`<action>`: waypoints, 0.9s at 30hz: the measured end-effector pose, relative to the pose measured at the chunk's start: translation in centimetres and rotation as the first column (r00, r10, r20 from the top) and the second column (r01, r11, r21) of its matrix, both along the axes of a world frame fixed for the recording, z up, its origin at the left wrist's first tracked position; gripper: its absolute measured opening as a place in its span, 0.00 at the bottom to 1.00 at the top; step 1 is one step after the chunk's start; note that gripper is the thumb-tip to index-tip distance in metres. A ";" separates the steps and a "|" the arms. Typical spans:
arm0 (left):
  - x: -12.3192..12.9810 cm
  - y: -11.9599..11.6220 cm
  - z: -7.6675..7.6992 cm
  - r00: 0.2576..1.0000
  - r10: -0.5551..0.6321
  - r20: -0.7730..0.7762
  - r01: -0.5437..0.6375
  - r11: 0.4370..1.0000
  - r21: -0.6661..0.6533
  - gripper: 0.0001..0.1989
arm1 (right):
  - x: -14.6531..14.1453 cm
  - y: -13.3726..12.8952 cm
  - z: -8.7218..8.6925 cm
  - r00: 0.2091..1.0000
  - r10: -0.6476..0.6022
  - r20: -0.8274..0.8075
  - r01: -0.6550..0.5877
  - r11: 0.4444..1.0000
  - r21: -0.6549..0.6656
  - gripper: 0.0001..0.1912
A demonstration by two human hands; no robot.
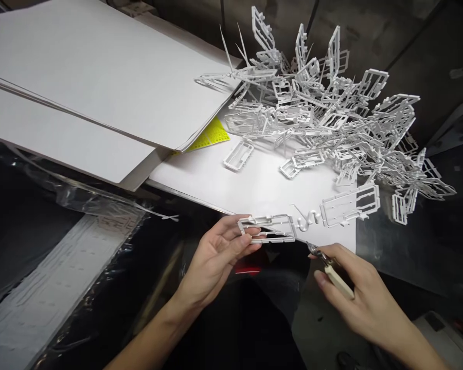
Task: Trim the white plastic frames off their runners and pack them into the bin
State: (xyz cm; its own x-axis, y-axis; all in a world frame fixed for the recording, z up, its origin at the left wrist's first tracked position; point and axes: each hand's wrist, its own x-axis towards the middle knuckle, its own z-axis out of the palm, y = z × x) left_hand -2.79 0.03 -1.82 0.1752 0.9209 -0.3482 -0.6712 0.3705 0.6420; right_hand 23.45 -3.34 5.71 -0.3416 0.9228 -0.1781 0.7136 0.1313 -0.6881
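Observation:
Between the thumb and fingers of my left hand (216, 257) is the left end of a white plastic frame (270, 240). A curly white runner (307, 220) joins it to a second white frame (349, 207) on the right, which extends over the white sheet. My right hand (357, 288) is closed around a pair of side cutters (337, 281) with pale handles. Their metal jaws point up and left, just below the runner, apparently apart from it. Part of the handles is hidden in my palm.
A tangled heap of white plastic frames (324, 113) covers the back right. One loose frame (238, 155) lies on the white sheet (262, 185). Large white boards (81, 77) are stacked at left, over a yellow printed sheet (212, 136). Clear plastic bagging (88, 198) hangs at lower left.

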 end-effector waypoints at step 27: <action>0.5 -0.4 0.9 0.999 -0.018 -0.049 0.023 0.995 0.094 0.09 | -1.1 0.1 -2.2 0.992 -0.074 -0.102 0.104 0.938 0.330 0.08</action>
State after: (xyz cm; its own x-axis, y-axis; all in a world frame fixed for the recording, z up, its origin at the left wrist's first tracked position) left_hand -2.28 -0.36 -0.89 0.1796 0.9464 -0.2683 -0.6316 0.3201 0.7061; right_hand 22.34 -3.29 3.51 -0.2556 0.9513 0.1724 0.6722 0.3030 -0.6755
